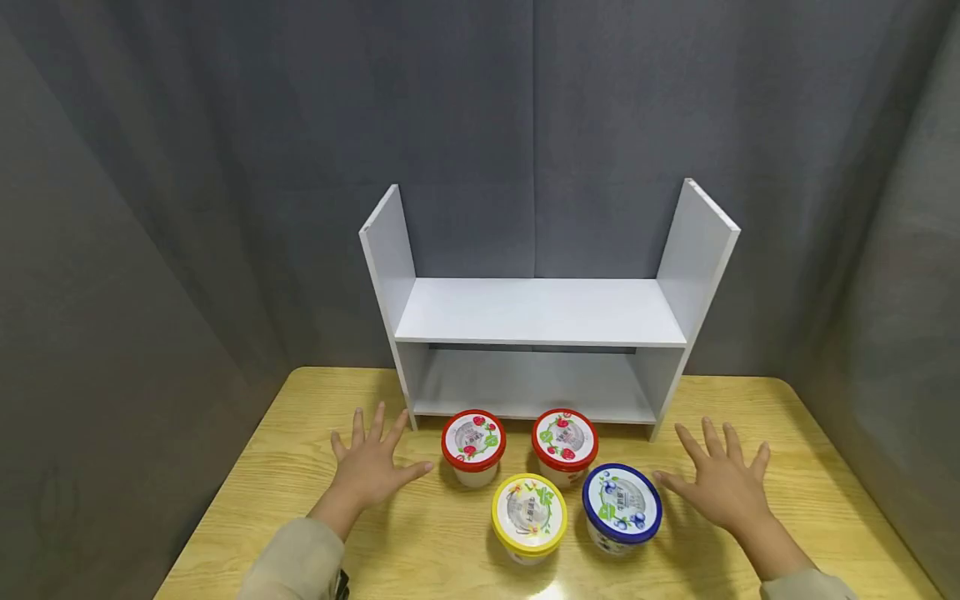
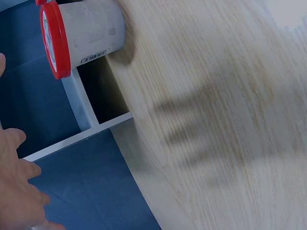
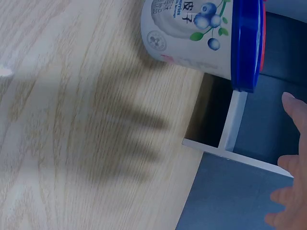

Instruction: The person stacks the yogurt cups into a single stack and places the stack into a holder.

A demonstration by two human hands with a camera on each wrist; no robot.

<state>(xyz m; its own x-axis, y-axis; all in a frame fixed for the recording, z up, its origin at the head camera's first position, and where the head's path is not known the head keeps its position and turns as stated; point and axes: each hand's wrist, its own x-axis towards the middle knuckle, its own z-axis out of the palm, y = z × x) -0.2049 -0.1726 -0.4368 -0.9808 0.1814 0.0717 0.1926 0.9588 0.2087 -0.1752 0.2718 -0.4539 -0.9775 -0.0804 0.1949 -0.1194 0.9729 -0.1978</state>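
At the bottom middle of the head view, the yellow tub (image 1: pixel 529 517) stood upright on the table (image 1: pixel 420 550), nearest the viewer and between the two hands, a little closer to the left one. Just to its right and slightly farther back was the blue tub (image 1: pixel 622 504), also upright. The right hand (image 1: pixel 723 492), at lower right, was the nearer hand to the blue tub: its thumb pointed at the lid's right edge, and the right wrist view showed a gap there. That grip held nothing, fingers straight and fanned. The left hand (image 1: pixel 367 471), at lower left, was likewise spread and held nothing; its thumb pointed right, toward the left red tub (image 1: pixel 474 442), near but apart. So each grip lay to the outer side of its nearest tub. The right red tub (image 1: pixel 565 446) stood farther back, behind the blue one and farther from either thumb. All four tubs were squat and round, their axes vertical; every lid was on, so their contents could not be told. Beyond them, in the middle of the frame, the white shelf (image 1: pixel 540 308) had two levels between tall side panels, with grey curtain (image 1: pixel 300 167) behind.
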